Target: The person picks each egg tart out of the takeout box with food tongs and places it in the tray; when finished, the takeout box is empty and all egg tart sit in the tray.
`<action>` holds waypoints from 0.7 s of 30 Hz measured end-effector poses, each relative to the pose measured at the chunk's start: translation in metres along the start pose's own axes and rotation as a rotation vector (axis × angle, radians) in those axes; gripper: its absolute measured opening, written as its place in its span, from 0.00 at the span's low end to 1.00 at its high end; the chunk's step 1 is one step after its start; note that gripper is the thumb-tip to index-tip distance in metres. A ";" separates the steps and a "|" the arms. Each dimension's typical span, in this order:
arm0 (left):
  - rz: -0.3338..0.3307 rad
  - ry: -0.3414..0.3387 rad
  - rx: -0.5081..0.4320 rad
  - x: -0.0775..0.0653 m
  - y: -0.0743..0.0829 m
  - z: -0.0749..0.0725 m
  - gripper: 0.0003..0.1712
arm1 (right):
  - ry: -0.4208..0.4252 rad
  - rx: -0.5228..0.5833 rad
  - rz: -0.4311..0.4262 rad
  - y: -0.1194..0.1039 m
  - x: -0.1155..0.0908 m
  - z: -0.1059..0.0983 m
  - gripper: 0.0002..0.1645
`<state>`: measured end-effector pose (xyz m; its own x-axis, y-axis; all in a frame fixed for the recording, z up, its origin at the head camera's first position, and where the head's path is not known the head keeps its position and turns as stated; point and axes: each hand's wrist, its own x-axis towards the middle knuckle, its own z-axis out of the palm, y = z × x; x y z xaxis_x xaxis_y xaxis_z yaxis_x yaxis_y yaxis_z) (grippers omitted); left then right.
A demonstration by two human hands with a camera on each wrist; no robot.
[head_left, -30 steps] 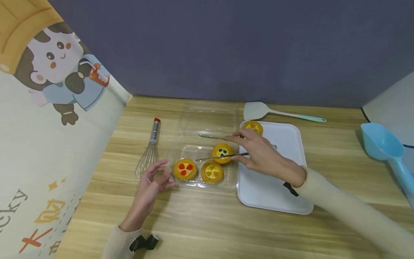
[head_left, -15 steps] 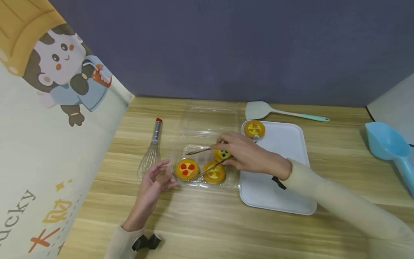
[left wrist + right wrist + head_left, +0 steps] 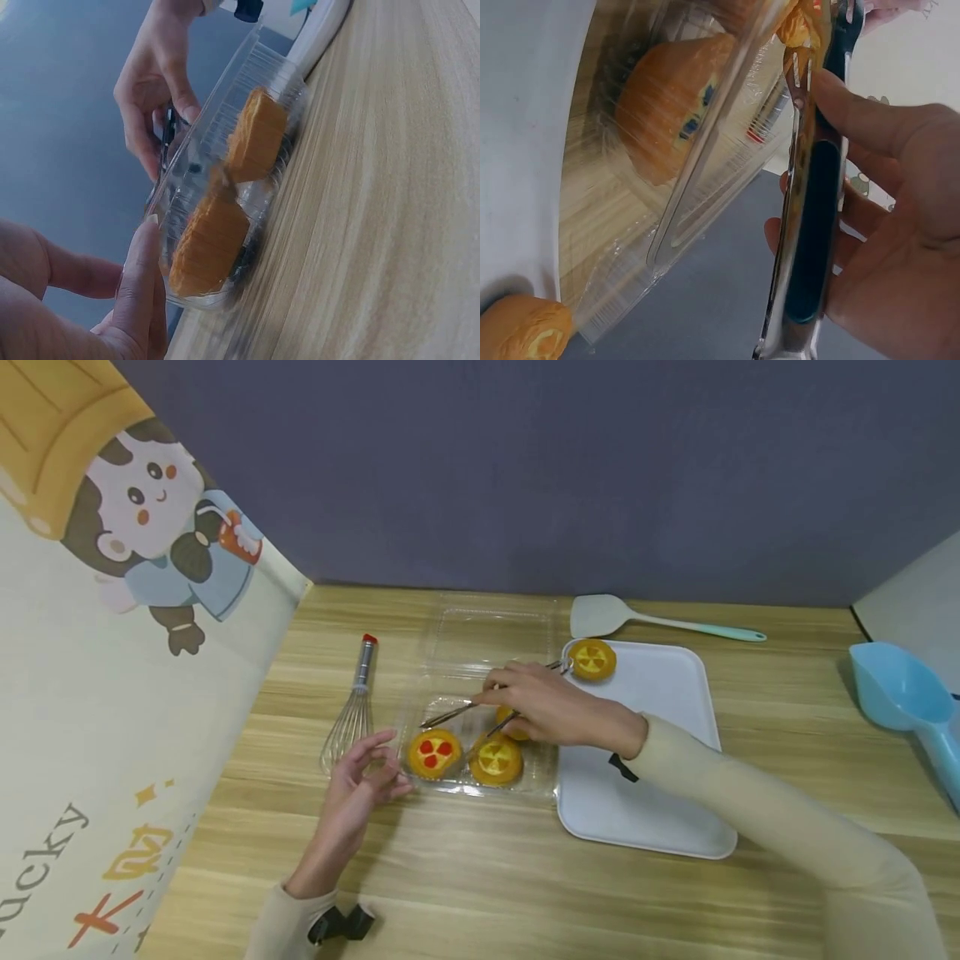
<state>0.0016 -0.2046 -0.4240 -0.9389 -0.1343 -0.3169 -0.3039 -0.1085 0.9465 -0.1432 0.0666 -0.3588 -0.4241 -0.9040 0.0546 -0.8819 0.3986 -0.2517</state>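
My right hand [image 3: 543, 702] grips metal tongs [image 3: 810, 225] with dark green handle pads. The tongs' spread ends hang over a clear plastic container [image 3: 540, 781], near the tarts in it. Inside are a tart with red pieces [image 3: 435, 754], a tart with yellow wedges [image 3: 496, 760] and a blueberry-dotted tart [image 3: 667, 112], mostly covered by the right hand in the head view. My left hand [image 3: 352, 793] holds the container's left edge, fingertips at its rim in the left wrist view. No tart is clearly pinched by the tongs.
A white tray [image 3: 645, 818] lies right of the container, with another wedge-topped tart [image 3: 592, 659] at its back left corner. Behind it is a spatula [image 3: 600, 616]. A whisk [image 3: 351, 718] lies left; a blue scoop [image 3: 900, 689] stands far right. The container's lid [image 3: 491, 635] lies open backward.
My right hand has moved left over the container, carrying the tongs' ends from the blueberry tart toward the red-topped and front wedge-topped tarts. The left hand stays at the container's edge.
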 end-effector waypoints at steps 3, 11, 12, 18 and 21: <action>0.001 0.005 0.002 0.002 0.000 0.000 0.30 | -0.007 -0.017 -0.002 0.002 0.005 0.002 0.31; -0.003 0.013 0.003 0.006 0.001 0.002 0.30 | -0.020 -0.053 -0.016 0.003 0.013 0.004 0.28; -0.002 0.014 0.003 0.006 0.001 0.002 0.30 | -0.020 -0.055 -0.011 0.004 0.013 0.004 0.28; 0.007 0.028 -0.005 0.009 0.001 0.002 0.30 | 0.008 -0.090 0.054 0.013 0.014 0.003 0.29; 0.006 0.033 -0.002 0.010 0.000 0.002 0.30 | 0.012 -0.085 0.084 0.019 0.015 0.004 0.30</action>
<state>-0.0079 -0.2037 -0.4265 -0.9350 -0.1672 -0.3128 -0.2976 -0.1098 0.9484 -0.1651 0.0601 -0.3670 -0.4991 -0.8652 0.0484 -0.8573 0.4849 -0.1730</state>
